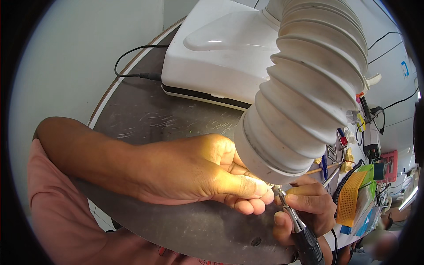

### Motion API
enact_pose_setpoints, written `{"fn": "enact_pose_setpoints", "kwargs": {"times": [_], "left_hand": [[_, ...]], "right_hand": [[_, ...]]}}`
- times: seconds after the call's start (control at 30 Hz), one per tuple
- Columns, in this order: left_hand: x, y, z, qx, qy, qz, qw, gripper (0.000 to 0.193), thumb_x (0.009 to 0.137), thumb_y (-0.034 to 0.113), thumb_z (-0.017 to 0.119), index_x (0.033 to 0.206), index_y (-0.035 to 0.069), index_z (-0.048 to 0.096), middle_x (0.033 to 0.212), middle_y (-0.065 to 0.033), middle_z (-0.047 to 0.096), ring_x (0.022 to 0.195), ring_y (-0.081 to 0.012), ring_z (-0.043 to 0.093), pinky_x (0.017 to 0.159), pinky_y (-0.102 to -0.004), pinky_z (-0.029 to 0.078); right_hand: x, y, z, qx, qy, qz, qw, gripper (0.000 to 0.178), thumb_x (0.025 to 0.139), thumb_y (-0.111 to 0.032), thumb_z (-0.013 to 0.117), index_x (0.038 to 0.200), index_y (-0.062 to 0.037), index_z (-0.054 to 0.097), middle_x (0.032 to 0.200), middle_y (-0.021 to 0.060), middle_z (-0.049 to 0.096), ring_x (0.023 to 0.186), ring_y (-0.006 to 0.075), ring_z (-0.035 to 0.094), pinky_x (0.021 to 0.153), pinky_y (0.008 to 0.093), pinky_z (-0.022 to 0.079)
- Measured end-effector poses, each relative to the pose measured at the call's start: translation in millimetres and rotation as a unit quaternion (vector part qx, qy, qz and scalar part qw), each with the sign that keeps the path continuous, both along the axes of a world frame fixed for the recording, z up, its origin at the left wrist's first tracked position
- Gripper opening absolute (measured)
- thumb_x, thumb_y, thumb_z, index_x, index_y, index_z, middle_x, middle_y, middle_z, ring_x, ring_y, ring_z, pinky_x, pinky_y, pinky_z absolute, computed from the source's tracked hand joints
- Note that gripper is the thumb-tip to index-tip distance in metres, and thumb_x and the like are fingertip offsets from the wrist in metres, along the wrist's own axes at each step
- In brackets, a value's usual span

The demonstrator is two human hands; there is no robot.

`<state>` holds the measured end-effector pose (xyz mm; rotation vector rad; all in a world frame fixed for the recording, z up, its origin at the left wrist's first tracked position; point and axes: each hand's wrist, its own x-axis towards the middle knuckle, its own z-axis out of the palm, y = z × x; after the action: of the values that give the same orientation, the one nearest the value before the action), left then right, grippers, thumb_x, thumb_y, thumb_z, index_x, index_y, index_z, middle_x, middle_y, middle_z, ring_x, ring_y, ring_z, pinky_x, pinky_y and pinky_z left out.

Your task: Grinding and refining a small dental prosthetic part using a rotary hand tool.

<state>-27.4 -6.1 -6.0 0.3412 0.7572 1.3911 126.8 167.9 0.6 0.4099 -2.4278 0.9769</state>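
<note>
My right hand [309,203] is closed round a rotary handpiece [307,243] with a silver neck and a dark lower body, its tip slanting up to the left. My left hand [216,176] is closed in a pinch, thumb against the fingers, on something too small and hidden to make out. The handpiece tip meets the left fingertips or comes very close to them. Right above both hands hangs the mouth of a ribbed white hose [304,97], which hides part of the left fingers.
A white machine box [216,57] with a black cord [152,76] stands at the back of the dark, scratched worktop [145,117]. On the right, a yellow-orange basket [349,198], a red crate [389,165] and several small tools crowd a white surface. Another person [384,245] appears blurred at lower right.
</note>
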Motion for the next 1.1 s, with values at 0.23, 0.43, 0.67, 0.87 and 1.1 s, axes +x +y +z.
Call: {"fn": "enact_pose_setpoints", "kwargs": {"times": [0.23,0.43,0.67,0.87,1.1], "left_hand": [[0.3,1.4,-1.8,0.014,-0.003,0.003,1.0,0.033,0.088,0.003,0.063,0.117,-0.007,0.05,0.092,-0.0109,0.061,0.082,-0.0133,0.06,0.073,-0.0243,0.052],[0.0,1.5,-1.1,0.001,0.004,0.003,1.0,0.034,0.087,0.004,0.064,0.116,-0.007,0.051,0.091,-0.0109,0.061,0.081,-0.013,0.06,0.073,-0.0245,0.052],[0.9,0.9,-0.1,0.008,0.014,0.013,1.0,0.034,0.088,0.005,0.063,0.117,-0.006,0.051,0.091,-0.0111,0.061,0.08,-0.0135,0.06,0.072,-0.0248,0.052],[-0.1,-0.4,1.5,0.002,-0.003,-0.006,1.0,0.034,0.09,0.006,0.06,0.121,-0.006,0.049,0.094,-0.012,0.06,0.083,-0.0148,0.062,0.072,-0.0251,0.053],[-1.0,-0.3,-3.2,0.016,-0.044,-0.034,0.998,0.036,0.092,0.008,0.057,0.124,-0.006,0.047,0.096,-0.0102,0.059,0.086,-0.0142,0.061,0.074,-0.024,0.052]], "right_hand": [[-0.6,-1.9,-2.6,-0.023,0.011,0.009,1.0,0.03,0.077,-0.015,0.07,0.1,-0.0017,0.056,0.076,0.0106,0.063,0.076,0.0234,0.061,0.077,0.0349,0.05],[-0.9,1.3,3.8,-0.001,-0.022,0.01,1.0,0.03,0.077,-0.015,0.069,0.1,-0.0016,0.055,0.076,0.0093,0.063,0.073,0.0235,0.062,0.077,0.0363,0.051],[0.1,-0.2,0.4,-0.016,-0.017,-0.006,1.0,0.029,0.078,-0.016,0.069,0.098,-0.0019,0.054,0.076,0.0103,0.063,0.073,0.0233,0.061,0.077,0.036,0.051],[0.7,-0.5,5.9,-0.012,-0.037,-0.005,0.999,0.029,0.078,-0.016,0.07,0.098,-0.0017,0.054,0.079,0.0113,0.062,0.078,0.025,0.062,0.077,0.0358,0.051],[-1.3,-3.0,-3.9,-0.03,0.012,0.016,0.999,0.028,0.079,-0.015,0.07,0.097,-0.0013,0.054,0.079,0.0118,0.061,0.082,0.0289,0.063,0.076,0.0363,0.052]]}}
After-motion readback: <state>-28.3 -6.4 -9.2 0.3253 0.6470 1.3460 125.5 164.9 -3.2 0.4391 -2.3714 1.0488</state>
